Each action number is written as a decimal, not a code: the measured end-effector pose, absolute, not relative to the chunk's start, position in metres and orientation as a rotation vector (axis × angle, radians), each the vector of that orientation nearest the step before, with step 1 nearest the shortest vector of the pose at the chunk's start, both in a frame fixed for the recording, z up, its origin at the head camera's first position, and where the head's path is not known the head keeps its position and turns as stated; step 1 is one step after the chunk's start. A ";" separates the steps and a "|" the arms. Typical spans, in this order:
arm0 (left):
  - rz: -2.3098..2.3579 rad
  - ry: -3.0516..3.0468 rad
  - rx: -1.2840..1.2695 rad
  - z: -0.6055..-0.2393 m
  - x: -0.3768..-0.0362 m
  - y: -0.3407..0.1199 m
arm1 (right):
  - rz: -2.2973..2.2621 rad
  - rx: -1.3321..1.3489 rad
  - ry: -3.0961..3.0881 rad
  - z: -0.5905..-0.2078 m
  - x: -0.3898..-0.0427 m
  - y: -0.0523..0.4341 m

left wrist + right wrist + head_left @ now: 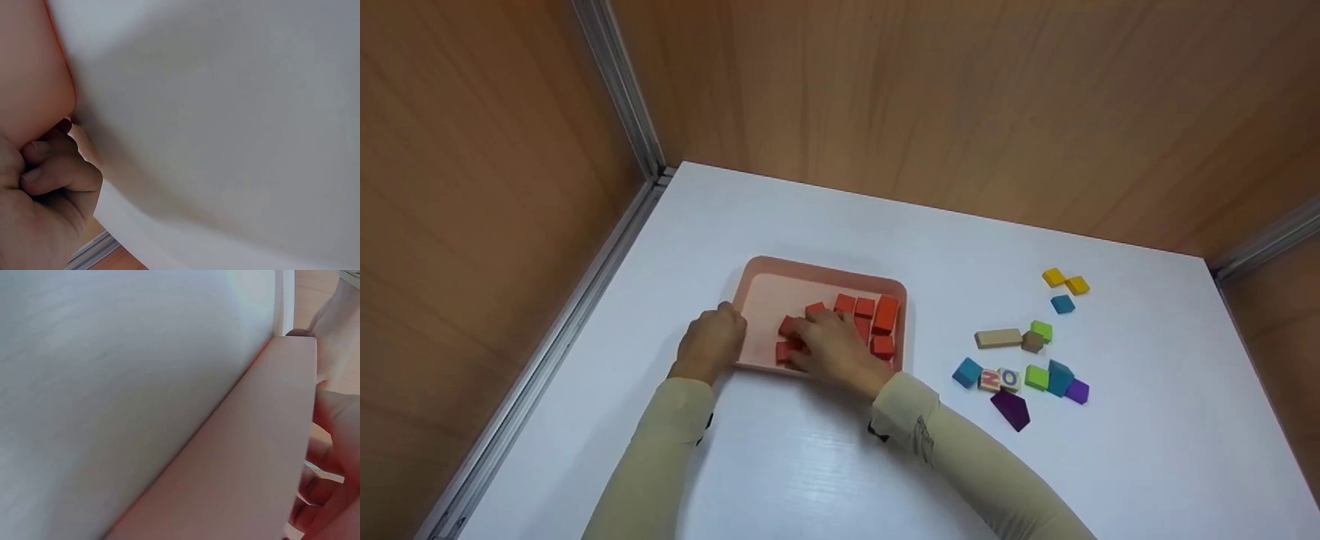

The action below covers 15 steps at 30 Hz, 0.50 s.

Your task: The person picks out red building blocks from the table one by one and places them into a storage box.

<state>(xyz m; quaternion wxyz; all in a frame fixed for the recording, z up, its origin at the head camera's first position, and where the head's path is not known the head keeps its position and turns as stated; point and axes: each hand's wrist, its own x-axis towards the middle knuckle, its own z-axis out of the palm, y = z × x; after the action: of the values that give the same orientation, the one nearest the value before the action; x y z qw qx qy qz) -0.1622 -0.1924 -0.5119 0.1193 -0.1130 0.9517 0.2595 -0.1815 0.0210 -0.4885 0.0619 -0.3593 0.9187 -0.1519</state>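
A shallow pink tray [829, 271] lies on the white table with several red blocks [885, 315] in its middle and right part. My left hand [711, 341] grips the tray's left rim; in the left wrist view its fingers are curled against the pink tray wall [34, 67]. Inside the tray, my right hand [840, 349] reaches over the red blocks with fingers spread and bent, touching those at the left of the group. Its palm hides some of them. From the right wrist, the tray's outer side [242, 439] covers part of the fingers.
Right of the tray lie loose blocks: yellow ones [1054, 277], blue ones [967, 372], green ones [1036, 377], a tan plank [997, 339], a dark purple piece [1011, 410] and lettered cubes [1009, 379]. Wooden panels [922, 97] stand behind and beside the table.
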 end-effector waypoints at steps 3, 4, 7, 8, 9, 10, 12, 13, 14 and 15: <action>0.586 2.800 -0.218 -0.512 -0.168 -0.194 | -0.481 -1.038 2.808 -0.485 -0.180 0.030; 0.520 2.803 -0.174 -0.511 -0.169 -0.195 | -0.489 -1.022 2.821 -0.483 -0.180 0.033; 0.463 2.801 -0.117 -0.511 -0.169 -0.203 | -0.517 -1.007 2.865 -0.480 -0.180 0.045; 0.484 2.801 -0.125 -0.511 -0.167 -0.207 | -0.530 -1.009 2.876 -0.479 -0.180 0.048; 0.501 2.791 -0.131 -0.511 -0.166 -0.211 | -0.542 -1.005 2.891 -0.478 -0.181 0.052; 0.558 2.774 -0.166 -0.511 -0.164 -0.216 | -0.557 -1.002 2.905 -0.477 -0.183 0.057; 0.646 2.743 -0.228 -0.512 -0.161 -0.223 | -0.581 -0.992 2.936 -0.475 -0.186 0.066; 0.658 2.726 -0.250 -0.512 -0.159 -0.227 | -0.595 -0.973 2.947 -0.474 -0.187 0.071; 0.666 2.713 -0.265 -0.512 -0.157 -0.231 | -0.604 -0.960 2.965 -0.473 -0.189 0.076; 0.674 2.696 -0.287 -0.513 -0.155 -0.234 | -0.603 -0.950 2.983 -0.472 -0.190 0.081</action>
<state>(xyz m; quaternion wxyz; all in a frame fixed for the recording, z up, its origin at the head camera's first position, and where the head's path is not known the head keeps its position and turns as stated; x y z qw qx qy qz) -0.1551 -0.2340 -0.5127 0.1731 -0.1011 0.9504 0.2376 -0.1900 0.0809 -0.4719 -0.0235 -0.2980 0.9354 -0.1891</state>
